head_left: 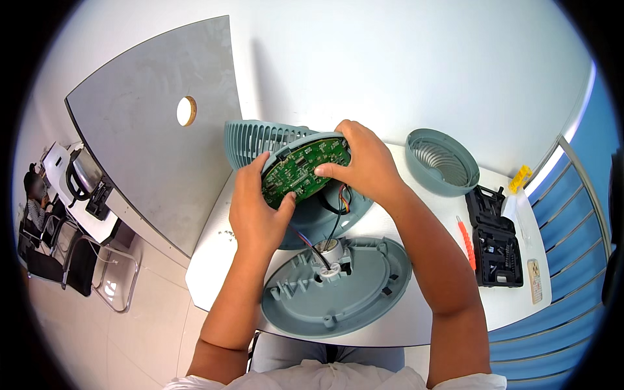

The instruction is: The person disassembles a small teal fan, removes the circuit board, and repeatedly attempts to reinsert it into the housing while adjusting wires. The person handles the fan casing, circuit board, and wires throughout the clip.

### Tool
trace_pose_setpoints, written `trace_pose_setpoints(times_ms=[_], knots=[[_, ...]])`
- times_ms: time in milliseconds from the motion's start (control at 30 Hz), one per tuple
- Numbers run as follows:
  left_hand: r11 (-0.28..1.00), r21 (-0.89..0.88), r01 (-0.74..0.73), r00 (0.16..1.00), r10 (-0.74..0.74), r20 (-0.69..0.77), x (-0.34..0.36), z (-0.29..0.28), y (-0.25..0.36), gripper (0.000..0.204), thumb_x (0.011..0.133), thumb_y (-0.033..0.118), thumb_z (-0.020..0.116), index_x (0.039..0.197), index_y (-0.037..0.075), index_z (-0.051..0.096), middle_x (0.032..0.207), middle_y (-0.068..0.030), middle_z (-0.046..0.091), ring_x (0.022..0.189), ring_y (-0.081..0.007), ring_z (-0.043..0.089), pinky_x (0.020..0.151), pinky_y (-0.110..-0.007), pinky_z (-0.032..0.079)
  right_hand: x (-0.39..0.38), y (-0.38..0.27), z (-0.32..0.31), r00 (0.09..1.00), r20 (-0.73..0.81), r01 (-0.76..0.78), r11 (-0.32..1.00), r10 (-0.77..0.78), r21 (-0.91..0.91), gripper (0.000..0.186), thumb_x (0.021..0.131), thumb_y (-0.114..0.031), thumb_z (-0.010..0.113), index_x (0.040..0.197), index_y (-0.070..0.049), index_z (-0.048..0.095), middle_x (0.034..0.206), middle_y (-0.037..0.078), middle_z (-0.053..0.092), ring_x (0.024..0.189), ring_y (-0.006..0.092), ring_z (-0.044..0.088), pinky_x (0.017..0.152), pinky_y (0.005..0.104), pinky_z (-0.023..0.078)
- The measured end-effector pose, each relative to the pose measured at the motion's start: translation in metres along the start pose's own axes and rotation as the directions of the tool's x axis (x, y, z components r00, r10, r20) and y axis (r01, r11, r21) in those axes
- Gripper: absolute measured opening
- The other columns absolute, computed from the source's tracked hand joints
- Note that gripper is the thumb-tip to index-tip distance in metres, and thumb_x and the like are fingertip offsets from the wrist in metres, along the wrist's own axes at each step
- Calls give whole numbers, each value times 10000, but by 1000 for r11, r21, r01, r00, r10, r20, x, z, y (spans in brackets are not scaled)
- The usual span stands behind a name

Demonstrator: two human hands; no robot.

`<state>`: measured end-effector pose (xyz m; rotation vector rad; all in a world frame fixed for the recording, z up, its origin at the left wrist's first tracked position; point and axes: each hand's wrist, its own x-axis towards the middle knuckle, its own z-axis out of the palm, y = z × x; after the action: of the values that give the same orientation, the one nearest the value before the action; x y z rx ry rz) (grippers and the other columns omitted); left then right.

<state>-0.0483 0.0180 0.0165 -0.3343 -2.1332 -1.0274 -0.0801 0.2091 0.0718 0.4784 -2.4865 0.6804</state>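
Observation:
A green circuit board [302, 170] sits tilted in the rim of a grey-green plastic fan housing, held up above the table. My left hand [253, 211] grips its left side, thumb on the board's lower edge and fingers behind the rim. From the right, my right hand [367, 159] grips the same piece, its thumb lying across the board's face. Coloured wires [344, 198] hang under the board. Darker cables run down to the centre of an oval grey-green base cover [364, 286], which lies with its inner side up at the table's near edge.
Behind the board rests a slatted fan grille [260, 140]; a round grille shell [426, 153] lies back right. Right side: orange-handled screwdriver [466, 240], open black tool case [497, 260], white remote [534, 279], yellow item [520, 179]. Small screws [227, 234] lie left. A grey partition [149, 130] borders the table.

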Motion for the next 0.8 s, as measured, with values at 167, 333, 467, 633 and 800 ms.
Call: trace_pose_setpoints(times_ms=[167,333,467,633,800], knots=[[1000,-26,-1,1000,1,-8,1,1,-4,604,672,96,745,1224,88,501,1099,-121,565,978,-304,593,798,-369,490,-1,1,2,1000,-21,6,999,-7,-31,493,647,-314,810,925,-42,507,882,96,558,868,272,567,745,380,450],[996,-54,64,998,-63,21,4,3,-6,566,673,121,756,1183,85,512,1028,-126,616,917,-315,622,766,-379,497,-1,1,2,1000,-14,-4,1000,4,-26,505,654,-335,802,944,-44,510,906,100,559,893,281,562,763,392,450],[992,-105,72,996,-65,63,6,4,-12,548,674,137,759,1162,85,514,970,-133,633,880,-318,631,748,-377,496,-4,1,1,1000,-14,6,999,-7,-37,515,666,-362,791,957,-45,508,917,113,553,904,303,553,772,420,450],[992,-124,34,995,-22,96,10,6,-18,522,685,140,749,1145,74,513,940,-144,642,850,-317,639,743,-369,499,-6,8,7,990,-114,77,997,-80,-33,506,648,-344,793,918,-39,494,856,122,535,843,314,539,725,431,437],[986,-157,48,989,-25,143,13,6,-13,488,697,120,752,1122,53,523,903,-134,663,820,-264,660,755,-340,509,-11,15,9,982,-158,106,994,-106,-4,500,658,-340,787,919,-32,492,840,124,539,818,319,546,710,425,448]])
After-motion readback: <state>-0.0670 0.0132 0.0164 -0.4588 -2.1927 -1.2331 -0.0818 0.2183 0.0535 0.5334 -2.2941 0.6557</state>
